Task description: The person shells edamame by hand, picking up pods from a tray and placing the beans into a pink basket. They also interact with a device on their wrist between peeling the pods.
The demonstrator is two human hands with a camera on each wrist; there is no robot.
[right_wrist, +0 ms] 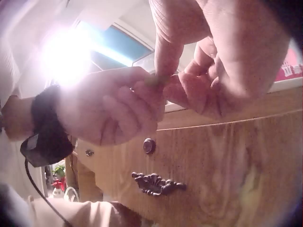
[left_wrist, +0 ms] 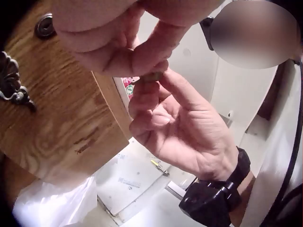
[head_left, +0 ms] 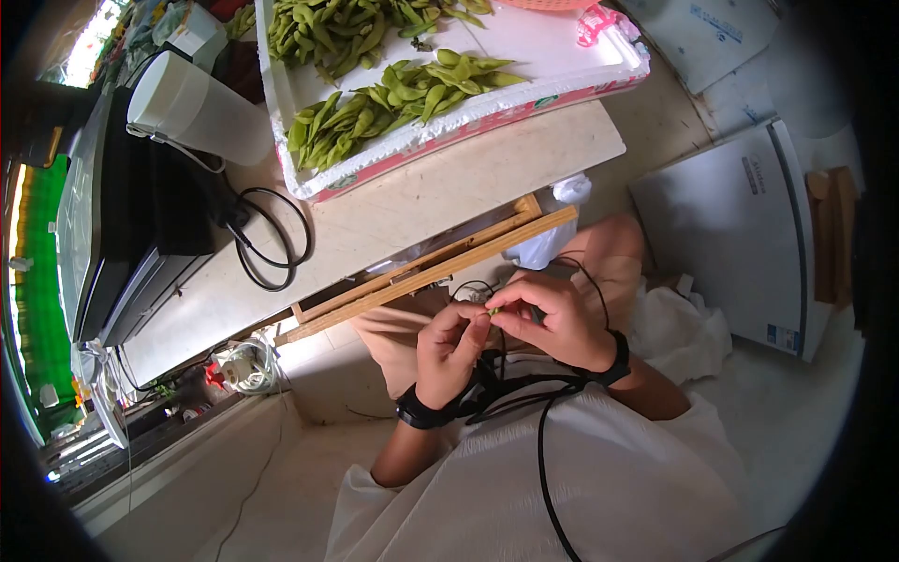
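Observation:
A small green soybean pod (head_left: pixel 493 312) is pinched between the fingertips of both hands, held above the lap in front of an open drawer (head_left: pixel 440 267). My left hand (head_left: pixel 448 348) grips one side of it with thumb and fingers. From the other side, my right hand (head_left: pixel 554 320) pinches it. The left wrist view shows the pod (left_wrist: pixel 151 77) mostly covered by fingers, and in the right wrist view the pod (right_wrist: pixel 154 81) looks blurred. Two piles of green pods lie in a white foam tray (head_left: pixel 496 37); the nearer pile (head_left: pixel 393 101) runs along its front side.
The tray stands on a pale tabletop (head_left: pixel 449 178). To its left are a white cup (head_left: pixel 201 108), a black laptop-like device (head_left: pixel 131 215) and a looped black cable (head_left: pixel 281 267). A white appliance (head_left: pixel 730 244) stands at the right. Black cords (head_left: pixel 543 459) cross the lap.

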